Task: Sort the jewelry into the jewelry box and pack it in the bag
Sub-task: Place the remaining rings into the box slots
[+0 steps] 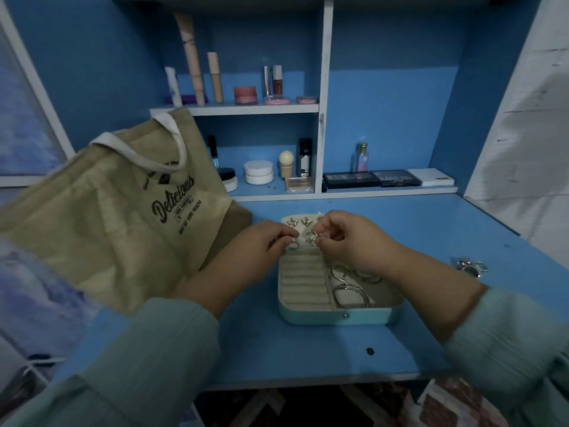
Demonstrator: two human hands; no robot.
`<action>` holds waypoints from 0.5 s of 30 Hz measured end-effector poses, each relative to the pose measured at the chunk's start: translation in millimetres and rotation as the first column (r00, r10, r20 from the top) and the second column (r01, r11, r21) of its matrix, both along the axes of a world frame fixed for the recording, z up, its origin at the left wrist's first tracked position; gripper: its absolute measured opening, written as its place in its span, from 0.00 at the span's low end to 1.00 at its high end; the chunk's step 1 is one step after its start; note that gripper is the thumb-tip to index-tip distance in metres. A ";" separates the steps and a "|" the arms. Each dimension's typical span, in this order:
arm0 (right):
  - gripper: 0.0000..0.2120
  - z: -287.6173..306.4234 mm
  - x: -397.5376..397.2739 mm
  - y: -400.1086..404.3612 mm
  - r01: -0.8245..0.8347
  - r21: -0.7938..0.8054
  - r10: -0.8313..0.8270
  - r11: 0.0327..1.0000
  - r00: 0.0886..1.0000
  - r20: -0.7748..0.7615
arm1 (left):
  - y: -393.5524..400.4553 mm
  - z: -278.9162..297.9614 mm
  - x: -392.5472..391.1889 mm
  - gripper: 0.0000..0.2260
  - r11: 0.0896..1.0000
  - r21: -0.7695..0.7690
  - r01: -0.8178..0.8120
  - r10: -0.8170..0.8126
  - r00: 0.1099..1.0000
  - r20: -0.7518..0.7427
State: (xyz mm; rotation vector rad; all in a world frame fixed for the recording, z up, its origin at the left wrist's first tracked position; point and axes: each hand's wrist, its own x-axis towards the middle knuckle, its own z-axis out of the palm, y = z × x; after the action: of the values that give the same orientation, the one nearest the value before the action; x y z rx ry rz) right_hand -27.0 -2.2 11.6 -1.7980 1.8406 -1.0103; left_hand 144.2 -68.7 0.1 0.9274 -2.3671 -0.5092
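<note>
1. Head view: an earring point(314, 238) was pinched by the right hand point(345, 238) and another point(294, 241) by the left hand point(264, 245), over the box point(335, 312).
2. Sorting was judged under way; seating both on the lid panel was called for next.
3. Rings point(469, 266) were left on the desk point(308, 349); the bag point(123, 211) lay beside the box.

Both forearms, sleeved in pale green to the wrists, are stretched forward and angled inward, so that the left hand point(268, 241) and the right hand point(345, 238) are brought close together, each grip formed by curled fingers pinched at the fingertips.
</note>
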 end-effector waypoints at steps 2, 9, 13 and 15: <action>0.03 -3.6 2.3 -3.1 0.013 0.012 -0.013 1.000 1.000 0.026 | -1.1 -6.2 -1.3 0.10 0.998 -0.059 0.035 -0.035 0.999 0.000; 0.09 -16.1 4.0 -7.7 0.027 0.038 -0.028 0.999 1.000 0.014 | -4.5 -19.4 -4.6 0.11 1.000 -0.009 -0.005 0.004 0.998 -0.068; 0.09 -18.6 5.9 -6.8 -0.030 -0.009 0.029 0.999 0.995 -0.098 | -4.6 -20.7 -6.7 0.09 1.000 -0.018 0.007 -0.008 0.998 -0.060; 0.09 -19.3 7.2 -5.7 -0.061 -0.032 0.056 0.998 0.990 -0.131 | -4.4 -22.2 -6.2 0.08 0.998 -0.058 0.014 -0.017 0.998 -0.053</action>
State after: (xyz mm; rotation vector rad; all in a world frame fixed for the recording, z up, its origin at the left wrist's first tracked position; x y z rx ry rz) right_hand -19.8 -7.9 -7.7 -1.9692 1.8435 -0.9306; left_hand 138.1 -73.1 -22.1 0.8600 -2.3302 -0.4632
